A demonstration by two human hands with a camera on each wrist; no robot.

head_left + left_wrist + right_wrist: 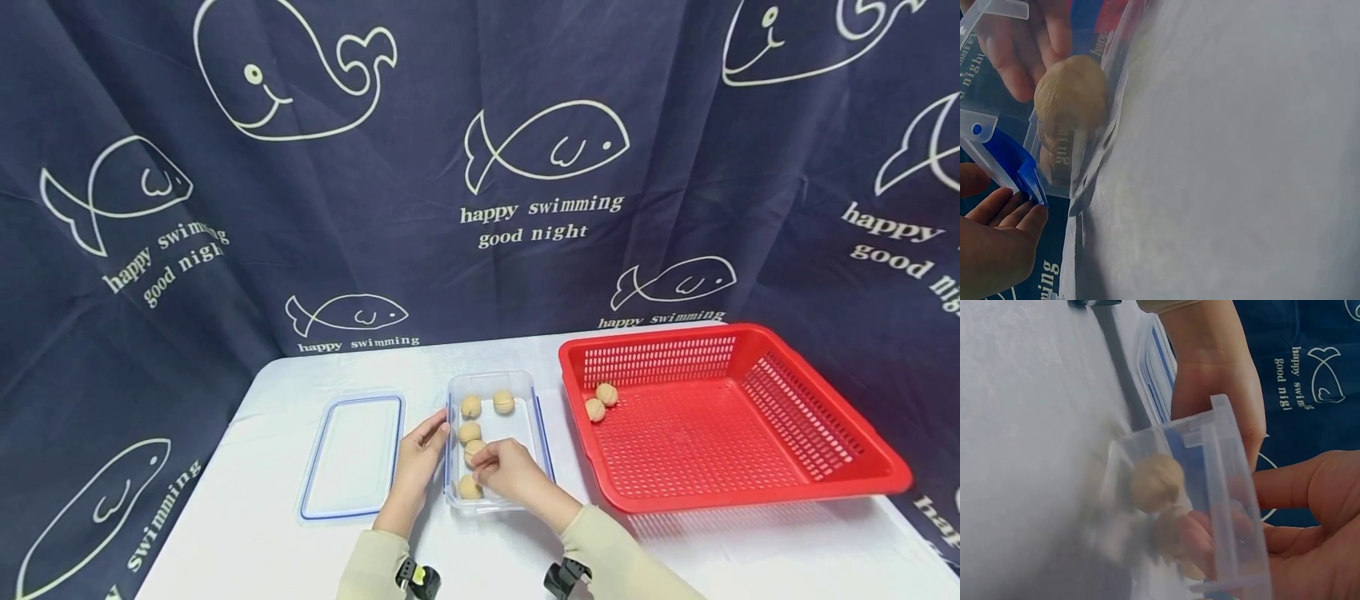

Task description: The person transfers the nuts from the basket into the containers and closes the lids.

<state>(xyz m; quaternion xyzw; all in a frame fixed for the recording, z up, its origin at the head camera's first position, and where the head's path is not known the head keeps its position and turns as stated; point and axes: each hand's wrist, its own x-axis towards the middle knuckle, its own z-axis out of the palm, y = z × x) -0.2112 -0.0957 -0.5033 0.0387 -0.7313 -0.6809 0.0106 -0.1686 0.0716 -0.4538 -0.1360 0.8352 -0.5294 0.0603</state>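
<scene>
A clear plastic food box (498, 505) with blue side latches stands at the table's middle with several walnuts (470, 407) inside, mostly along its left wall. My left hand (417, 467) rests against the box's left side. Its fingertips touch the blue latch (1019, 165) in the left wrist view. My right hand (513, 475) reaches over the near right part of the box. Thumb and fingers pinch a walnut (472, 451) in the left row, partly covering it. The right wrist view shows a fingertip (1197, 540) against a walnut (1169, 528), seen through the wall.
Left of the box lies its clear lid (351, 458) with a blue seal. A large red perforated basket (720, 442) stands on the right, two walnuts (601, 402) at its left wall. A dark blue printed curtain (420, 208) hangs behind the white table (247, 492).
</scene>
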